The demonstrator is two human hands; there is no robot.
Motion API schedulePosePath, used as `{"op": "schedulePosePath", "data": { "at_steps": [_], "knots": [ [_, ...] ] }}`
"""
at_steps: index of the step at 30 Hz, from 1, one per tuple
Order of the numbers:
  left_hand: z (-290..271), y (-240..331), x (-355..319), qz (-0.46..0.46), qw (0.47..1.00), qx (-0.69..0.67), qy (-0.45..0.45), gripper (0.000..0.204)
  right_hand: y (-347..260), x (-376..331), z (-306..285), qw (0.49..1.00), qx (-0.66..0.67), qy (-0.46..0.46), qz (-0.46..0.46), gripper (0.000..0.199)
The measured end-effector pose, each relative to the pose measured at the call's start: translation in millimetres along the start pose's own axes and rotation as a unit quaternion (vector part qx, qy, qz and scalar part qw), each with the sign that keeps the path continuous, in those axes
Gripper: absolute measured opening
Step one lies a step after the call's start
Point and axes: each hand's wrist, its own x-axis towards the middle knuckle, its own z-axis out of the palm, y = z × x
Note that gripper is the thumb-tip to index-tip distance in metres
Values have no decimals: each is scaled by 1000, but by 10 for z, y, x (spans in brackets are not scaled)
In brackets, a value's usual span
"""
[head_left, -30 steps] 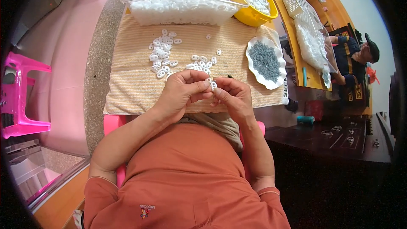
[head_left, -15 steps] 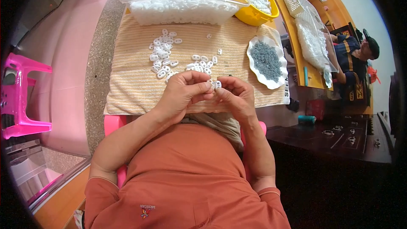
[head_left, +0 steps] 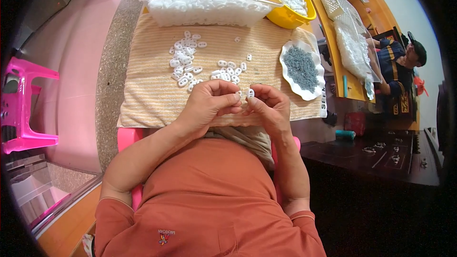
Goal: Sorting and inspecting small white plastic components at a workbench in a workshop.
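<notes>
Over the near part of the towel, my two hands come close together with fingertips almost meeting. My right hand (head_left: pixel 270 108) pinches a small white oval plastic piece with two holes (head_left: pixel 250 93) between thumb and finger. Closed in a pinch too, my left hand (head_left: pixel 212 101) has a tiny whitish bit at its fingertips, too small to name. Just beyond my fingers lies a small group of similar white two-holed pieces (head_left: pixel 230 72). A larger loose pile of white pieces (head_left: pixel 183 57) spreads farther left.
A striped towel (head_left: pixel 143 81) covers the work surface. At its far side stand a clear plastic bin (head_left: pixel 204 18) and a yellow basin (head_left: pixel 290 20), both full of white pieces. A scalloped white dish (head_left: pixel 312 96) of small grey parts sits right. Beyond it, a person (head_left: pixel 397 62) sits by another table.
My right hand has moved slightly to the right, away from my left, with the white oval piece in its pinch. My left hand stays nearly in place.
</notes>
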Motion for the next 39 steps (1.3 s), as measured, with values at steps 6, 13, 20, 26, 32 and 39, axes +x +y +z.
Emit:
{"op": "schedulePosePath", "data": {
  "at_steps": [6,13,20,26,32,39],
  "knots": [
    [4,-1,-7,0,1000,16,-2,16,12,0,-8,1000,-6,-6,-8,26],
    [4,-2,-10,-2,999,34,-2,16,11,4,-7,999,-24,-24,-11,26],
    [-2,-5,-2,-5,999,34,-5,15,18,-1,-17,999,-24,-27,-5,26],
    [-14,-22,-1,0,999,45,-13,15,31,-7,9,999,-34,-26,-9,26],
    [-4,-12,-5,-7,999,47,-8,16,62,-3,-23,998,-40,-41,-15,25],
    [0,-18,-3,-28,999,39,-5,18,6,-16,31,999,-25,-31,14,25]
  ]
}}
